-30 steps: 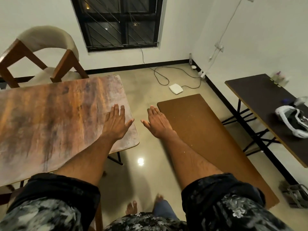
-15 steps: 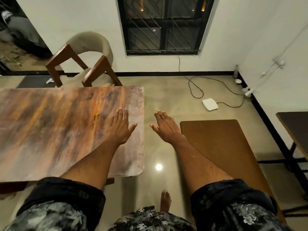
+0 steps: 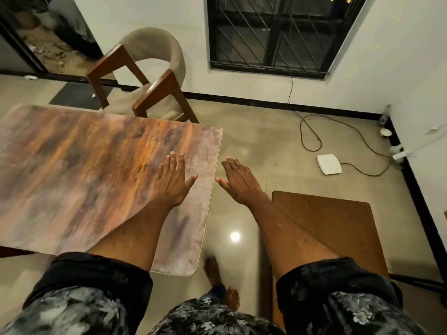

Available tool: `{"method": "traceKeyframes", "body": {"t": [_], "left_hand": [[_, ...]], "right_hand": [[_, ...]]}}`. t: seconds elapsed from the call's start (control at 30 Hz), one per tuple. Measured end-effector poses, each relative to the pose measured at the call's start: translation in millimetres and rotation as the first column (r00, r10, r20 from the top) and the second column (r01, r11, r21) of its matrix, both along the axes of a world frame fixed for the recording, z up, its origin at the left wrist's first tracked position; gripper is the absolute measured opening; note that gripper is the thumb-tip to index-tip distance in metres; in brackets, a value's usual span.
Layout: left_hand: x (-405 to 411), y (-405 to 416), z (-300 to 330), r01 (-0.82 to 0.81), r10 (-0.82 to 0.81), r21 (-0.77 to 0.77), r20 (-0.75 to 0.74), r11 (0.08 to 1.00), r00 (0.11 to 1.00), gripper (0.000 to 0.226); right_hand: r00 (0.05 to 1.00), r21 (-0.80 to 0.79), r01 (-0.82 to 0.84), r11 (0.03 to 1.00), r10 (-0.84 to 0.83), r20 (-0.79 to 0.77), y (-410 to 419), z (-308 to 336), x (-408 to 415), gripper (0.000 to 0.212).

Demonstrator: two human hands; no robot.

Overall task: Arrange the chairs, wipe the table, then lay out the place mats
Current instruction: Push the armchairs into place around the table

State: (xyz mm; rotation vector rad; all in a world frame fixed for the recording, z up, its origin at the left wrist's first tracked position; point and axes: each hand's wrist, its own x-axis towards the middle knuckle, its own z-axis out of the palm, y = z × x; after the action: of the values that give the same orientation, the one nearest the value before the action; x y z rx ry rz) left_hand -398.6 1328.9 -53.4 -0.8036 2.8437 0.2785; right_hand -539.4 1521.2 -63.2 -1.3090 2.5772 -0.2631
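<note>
A wooden table (image 3: 72, 170) with a streaked brown-orange top fills the left. My left hand (image 3: 173, 182) is held flat and open above its right end, fingers apart, holding nothing. My right hand (image 3: 238, 181) hovers open over the floor just past the table's right edge, also holding nothing. A chair (image 3: 150, 76) with a beige curved back and brown wooden arms stands at the table's far side, turned away towards the wall. No cloth or place mats are in view.
A low brown bench or board (image 3: 333, 228) lies to the right of my right arm. Cables (image 3: 312, 131) and a white box (image 3: 329, 163) lie on the floor by the far wall. A dark doormat (image 3: 77, 95) sits near the doorway at the back left.
The view has swung left: the dark side table on the right has left the frame and the chair and doorway have come further in. Both hands stay open in much the same pose.
</note>
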Motion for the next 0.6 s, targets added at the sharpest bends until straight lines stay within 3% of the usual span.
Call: {"method": "traceKeyframes", "body": {"t": [0.33, 0.6], "left_hand": [[-53, -28, -25, -0.131, 0.135, 0.162, -0.008, 0.978, 0.991, 0.084], [-96, -57, -32, -0.213, 0.213, 0.131, 0.017, 0.968, 0.977, 0.083]], "right_hand": [[0.995, 0.074, -0.090, 0.993, 0.093, -0.046, -54, 16, -75, 0.063], [0.978, 0.151, -0.203, 0.967, 0.207, -0.011, -98, 2, -129, 0.067]]}}
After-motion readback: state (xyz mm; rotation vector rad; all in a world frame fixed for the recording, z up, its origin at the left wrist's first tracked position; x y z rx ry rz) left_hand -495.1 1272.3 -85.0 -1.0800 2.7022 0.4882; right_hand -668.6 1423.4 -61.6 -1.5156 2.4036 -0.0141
